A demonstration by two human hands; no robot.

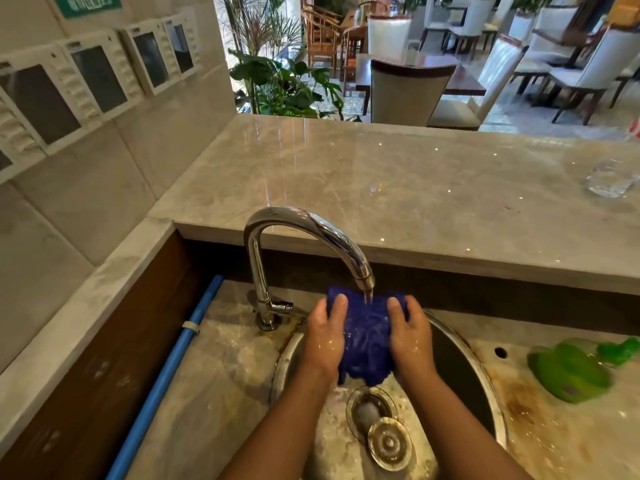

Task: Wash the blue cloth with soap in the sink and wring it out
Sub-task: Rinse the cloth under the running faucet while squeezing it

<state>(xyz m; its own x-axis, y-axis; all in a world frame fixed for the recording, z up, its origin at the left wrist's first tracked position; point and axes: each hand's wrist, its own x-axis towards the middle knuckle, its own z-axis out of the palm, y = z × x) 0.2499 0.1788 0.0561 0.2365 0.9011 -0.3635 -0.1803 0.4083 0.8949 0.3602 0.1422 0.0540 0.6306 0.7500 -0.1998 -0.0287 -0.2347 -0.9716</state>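
Note:
A wet blue cloth [367, 337] hangs bunched between my two hands over the round steel sink [460, 344]. My left hand [325, 336] grips its left edge and my right hand [410, 336] grips its right edge, thumbs on top. Water runs from the curved chrome tap [311, 230] onto the cloth's upper middle. Below the cloth the drain [369, 412] lies uncovered, with its round metal plug [389, 443] lying beside it. A green soap bottle [571, 370] lies on its side on the wet counter to the right of the sink.
A raised marble counter [398, 181] runs behind the sink, with a clear glass [611, 178] at its far right. A blue pipe [166, 379] slants along the left side. Tiled wall with white panels stands to the left. Chairs and plants lie beyond.

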